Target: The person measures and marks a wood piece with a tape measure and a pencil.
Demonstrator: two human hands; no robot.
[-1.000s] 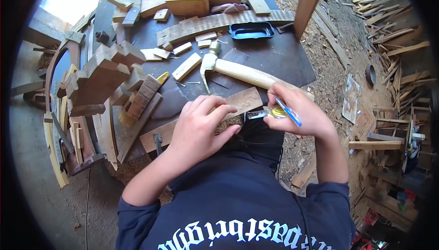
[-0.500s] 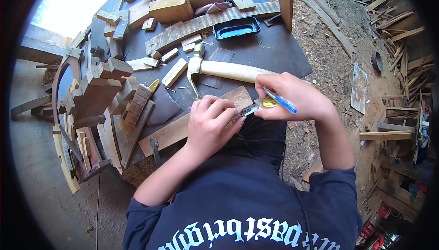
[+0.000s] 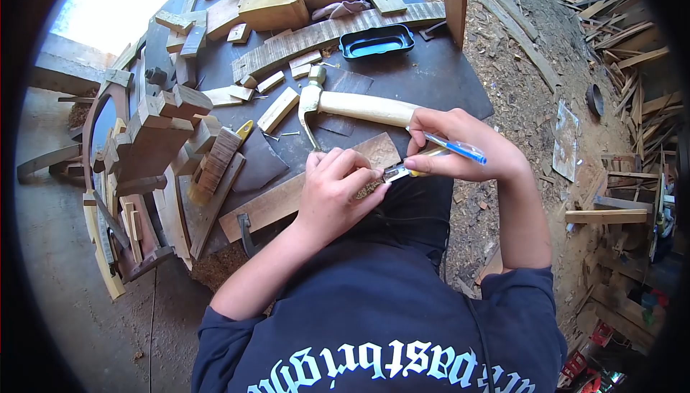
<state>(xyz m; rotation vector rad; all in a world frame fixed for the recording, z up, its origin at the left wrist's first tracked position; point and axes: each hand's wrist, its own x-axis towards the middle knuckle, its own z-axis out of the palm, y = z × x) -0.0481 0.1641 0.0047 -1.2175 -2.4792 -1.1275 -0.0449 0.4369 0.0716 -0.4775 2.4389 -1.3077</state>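
Note:
My left hand is closed, its thumb and fingers pinching one end of a small silver-and-dark metal piece. My right hand is closed at the other end, where a yellow part shows by its fingertips; what kind of object this is I cannot make out. A blue pen is also held in my right hand, sticking out past the knuckles. Both hands meet above the near edge of a flat wooden board. Just beyond them lies a claw hammer with a pale wooden handle.
On the dark table are a black tray, a paintbrush, nails and many wood offcuts. A stack of wooden blocks stands on the left. Wood scraps pile up on the right of the littered ground.
My right hand has shifted slightly and turned, so the pen lies flatter and farther right. The metal piece between my hands shows more. The view has moved a little.

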